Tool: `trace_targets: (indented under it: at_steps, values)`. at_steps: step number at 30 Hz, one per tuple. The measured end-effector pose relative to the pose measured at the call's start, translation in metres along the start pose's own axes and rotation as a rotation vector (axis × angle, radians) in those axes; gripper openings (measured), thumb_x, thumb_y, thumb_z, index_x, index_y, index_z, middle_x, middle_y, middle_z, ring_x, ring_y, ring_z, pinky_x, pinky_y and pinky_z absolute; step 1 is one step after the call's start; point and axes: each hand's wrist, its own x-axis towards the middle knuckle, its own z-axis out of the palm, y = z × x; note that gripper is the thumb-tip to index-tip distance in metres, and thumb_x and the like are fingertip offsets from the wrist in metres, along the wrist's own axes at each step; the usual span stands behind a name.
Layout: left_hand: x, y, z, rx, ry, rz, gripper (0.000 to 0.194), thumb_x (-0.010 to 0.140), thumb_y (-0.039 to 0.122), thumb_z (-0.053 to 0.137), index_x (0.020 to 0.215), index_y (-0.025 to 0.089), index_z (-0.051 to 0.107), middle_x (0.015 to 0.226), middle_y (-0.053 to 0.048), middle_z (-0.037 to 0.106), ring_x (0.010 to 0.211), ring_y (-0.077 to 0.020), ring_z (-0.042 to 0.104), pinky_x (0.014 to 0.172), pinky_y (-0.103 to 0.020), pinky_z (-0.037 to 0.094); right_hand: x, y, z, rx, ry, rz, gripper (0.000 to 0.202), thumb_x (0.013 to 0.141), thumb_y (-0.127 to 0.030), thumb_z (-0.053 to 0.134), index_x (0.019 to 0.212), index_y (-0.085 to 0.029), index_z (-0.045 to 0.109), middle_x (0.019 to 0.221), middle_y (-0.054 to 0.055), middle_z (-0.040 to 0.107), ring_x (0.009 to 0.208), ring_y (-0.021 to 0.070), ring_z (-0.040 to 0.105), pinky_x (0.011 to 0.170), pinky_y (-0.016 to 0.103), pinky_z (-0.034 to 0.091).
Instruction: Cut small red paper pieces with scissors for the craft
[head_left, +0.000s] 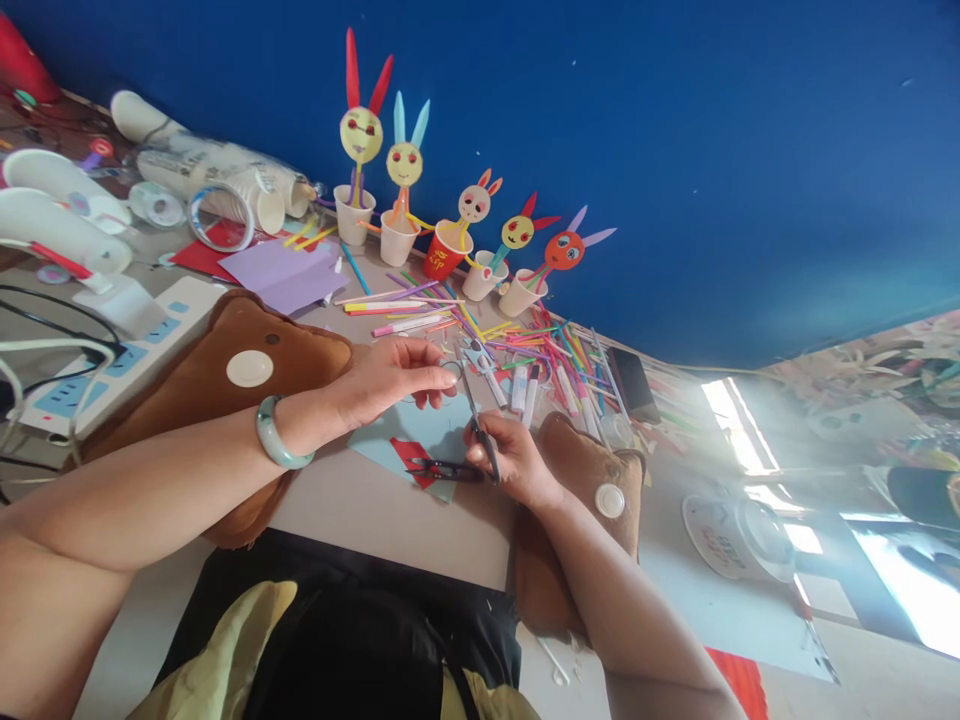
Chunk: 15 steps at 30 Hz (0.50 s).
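Note:
My right hand (514, 455) is closed around the dark handles of a pair of scissors (486, 447), whose blades point up and away from me. Just left of the blades, my left hand (397, 380) pinches a small pale piece, too small to make out, between thumb and fingers. Below both hands lies a light blue sheet of paper (382, 440). A scrap of red paper (405, 455) rests on it, with black thread snips (446, 470) across the scrap. A jade-coloured bangle (276, 437) is on my left wrist.
Brown cushions (214, 400) lie under my forearms. Paper cups (400, 240) with rabbit-faced figures line the blue wall. Before them spread coloured sticks and markers (409, 325). Purple paper (289, 275), a tape roll (223, 218) and a power strip (127, 365) are at left, a phone (634, 383) at right.

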Motion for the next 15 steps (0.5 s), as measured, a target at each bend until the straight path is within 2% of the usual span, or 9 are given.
trace_targets:
  at_steps: [15]
  values:
    - [0.0007,-0.0035,-0.0044,0.011,-0.019,0.035,0.016,0.075,0.028,0.074,0.073,0.014,0.066,0.069,-0.001,0.069,0.057,-0.0089,0.059,0.059,-0.024,0.047,0.0007,0.0001,0.0001,-0.003,0.002,-0.003,0.064,0.073,-0.080,0.055,0.057,-0.019,0.049,0.056,-0.001,0.049,0.059,0.0130,0.039,0.060,0.029,0.033]
